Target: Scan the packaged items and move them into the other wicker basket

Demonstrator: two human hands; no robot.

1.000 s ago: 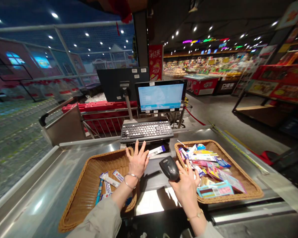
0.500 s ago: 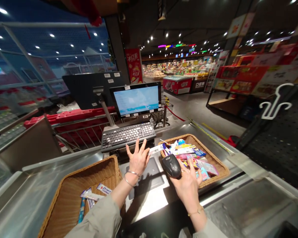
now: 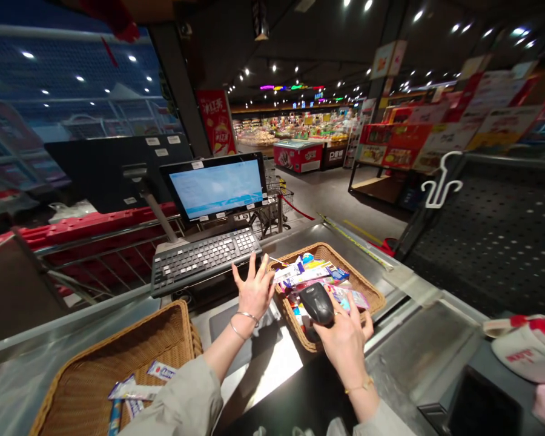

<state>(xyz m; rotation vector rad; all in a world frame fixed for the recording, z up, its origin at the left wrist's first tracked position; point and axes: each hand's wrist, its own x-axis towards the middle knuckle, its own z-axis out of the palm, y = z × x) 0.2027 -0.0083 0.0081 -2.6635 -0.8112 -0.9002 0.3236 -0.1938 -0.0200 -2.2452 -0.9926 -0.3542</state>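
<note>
My left hand (image 3: 254, 292), with a silver bangle at the wrist, reaches over the left edge of the right basket. Its outer fingers are spread, while thumb and forefinger appear to pinch a white and purple wrapped candy bar (image 3: 285, 273). In my right hand (image 3: 345, 333) is a black handheld barcode scanner (image 3: 317, 301), its rounded head above the basket and its handle hidden. Several colourful packaged sweets (image 3: 327, 272) fill the right wicker basket (image 3: 373, 301) underneath. A larger wicker basket (image 3: 163, 327) at lower left contains a few wrapped bars (image 3: 134, 390) and a blue tube-shaped pack.
A keyboard (image 3: 204, 257) and a lit monitor (image 3: 218, 186) stand beyond my left hand. Metal counter edging (image 3: 295, 238) runs behind the right basket. On the right are a dark perforated panel (image 3: 490, 242), a black flat device (image 3: 485, 402) and a white-and-red object (image 3: 527, 348).
The view has turned right, so counter and baskets shift left in the picture. My hands, the scanner and the candy bar have moved right relative to the right basket.
</note>
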